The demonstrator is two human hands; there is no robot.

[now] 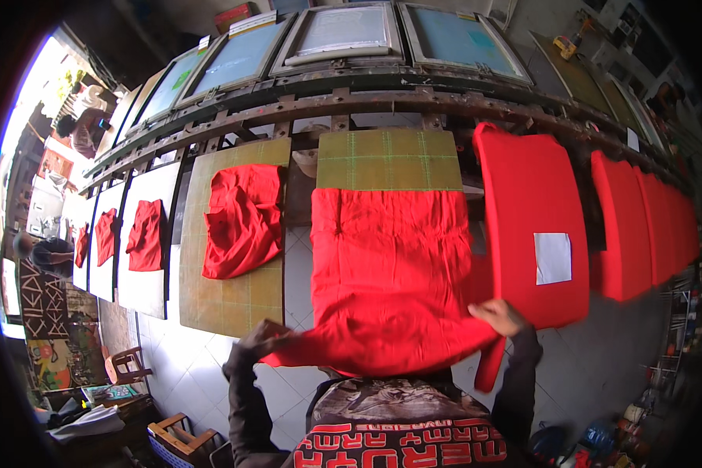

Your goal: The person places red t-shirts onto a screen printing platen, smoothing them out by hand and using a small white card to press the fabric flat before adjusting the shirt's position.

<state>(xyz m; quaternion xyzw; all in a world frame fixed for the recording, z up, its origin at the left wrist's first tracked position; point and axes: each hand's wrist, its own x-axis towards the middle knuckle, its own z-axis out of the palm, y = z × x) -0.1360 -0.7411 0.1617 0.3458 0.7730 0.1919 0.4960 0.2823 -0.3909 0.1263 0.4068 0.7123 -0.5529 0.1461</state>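
Note:
A red T-shirt point(390, 249) covers the near part of an olive board point(390, 160) with green grid lines; the board's far end is bare. My left hand point(267, 337) is closed on the shirt's near left edge. At the near right edge, my right hand point(501, 318) pinches the same fabric between thumb and fingers. Between my hands the cloth sags in a loose fold close to my body. A narrow strip of it hangs down below my right hand.
To the right, a red-covered board point(534, 203) carries a white paper square point(552, 258). A crumpled red garment point(244, 218) lies on the left board. Framed screens point(339, 35) line the far side behind a metal rail point(351, 105). A wooden chair point(181, 437) stands lower left.

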